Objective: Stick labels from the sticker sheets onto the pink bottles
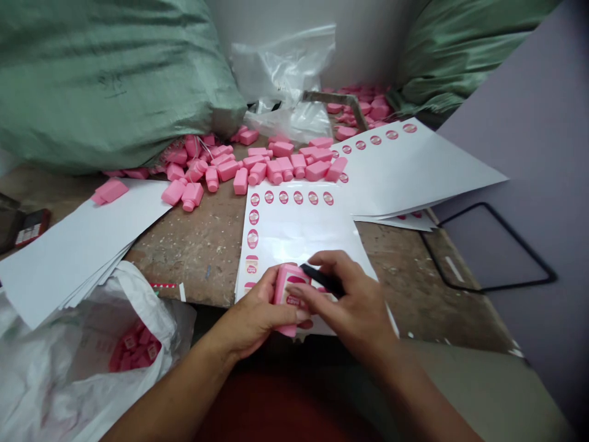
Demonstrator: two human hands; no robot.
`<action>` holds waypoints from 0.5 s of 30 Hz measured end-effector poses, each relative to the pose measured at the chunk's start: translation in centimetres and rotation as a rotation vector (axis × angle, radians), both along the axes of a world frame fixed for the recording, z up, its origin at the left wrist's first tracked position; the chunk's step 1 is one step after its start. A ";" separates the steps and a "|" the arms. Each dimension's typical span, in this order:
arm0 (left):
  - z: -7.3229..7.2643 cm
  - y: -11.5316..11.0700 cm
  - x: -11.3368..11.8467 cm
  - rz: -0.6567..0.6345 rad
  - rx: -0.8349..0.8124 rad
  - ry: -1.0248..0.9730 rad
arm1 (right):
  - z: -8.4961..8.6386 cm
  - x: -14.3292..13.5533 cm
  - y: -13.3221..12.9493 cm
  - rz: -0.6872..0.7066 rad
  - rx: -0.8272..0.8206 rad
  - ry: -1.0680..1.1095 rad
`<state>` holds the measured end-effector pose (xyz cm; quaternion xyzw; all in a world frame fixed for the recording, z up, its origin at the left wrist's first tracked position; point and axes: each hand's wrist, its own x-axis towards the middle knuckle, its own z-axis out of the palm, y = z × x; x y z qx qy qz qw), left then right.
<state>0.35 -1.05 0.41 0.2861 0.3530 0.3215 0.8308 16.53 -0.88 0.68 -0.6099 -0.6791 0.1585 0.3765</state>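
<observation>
My left hand (253, 316) is closed round a small pink bottle (284, 281) near the table's front edge. A label with a dark pink top and lettering shows on the bottle's upper face. In my right hand (356, 301) is a slim black tool (324, 279), its kind unclear, with its tip close to the bottle. The right fingers also reach over the label and touch it. Beneath both hands lies a white sticker sheet (299, 227), with oval labels along its top and left sides. Several loose pink bottles (280, 169) lie just beyond it.
Large green sacks (115, 86) stand at the back left and back right. A clear plastic bag (289, 80) sits between them. More sticker sheets (423, 166) lie right, white sheets (87, 233) left. A white sack (151, 307) with labelled bottles is at lower left. A black frame (519, 242) is at right.
</observation>
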 end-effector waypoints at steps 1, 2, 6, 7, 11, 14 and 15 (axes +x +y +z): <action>0.0 -0.1 0.1 -0.012 0.003 0.001 | -0.2 -0.4 0.1 0.006 0.034 -0.024; 0.1 -0.1 0.2 -0.024 0.000 0.011 | -0.4 -0.6 0.2 -0.009 0.070 -0.046; 0.4 -0.7 -2.5 -0.077 -0.025 0.136 | -1.6 -0.2 0.6 -0.116 0.081 0.005; 0.6 -1.2 -4.4 -0.079 -0.005 0.212 | -2.0 0.2 0.6 -0.116 0.042 0.041; 2.3 -5.6 -16.1 -0.050 0.227 0.834 | -3.5 2.3 0.7 -0.135 -0.068 0.097; 4.1 -8.2 -23.2 0.056 0.429 1.439 | -4.2 3.0 1.0 -0.133 -0.110 0.070; 4.5 -8.1 -24.1 0.092 0.493 1.586 | -4.3 2.9 1.1 -0.115 -0.125 0.067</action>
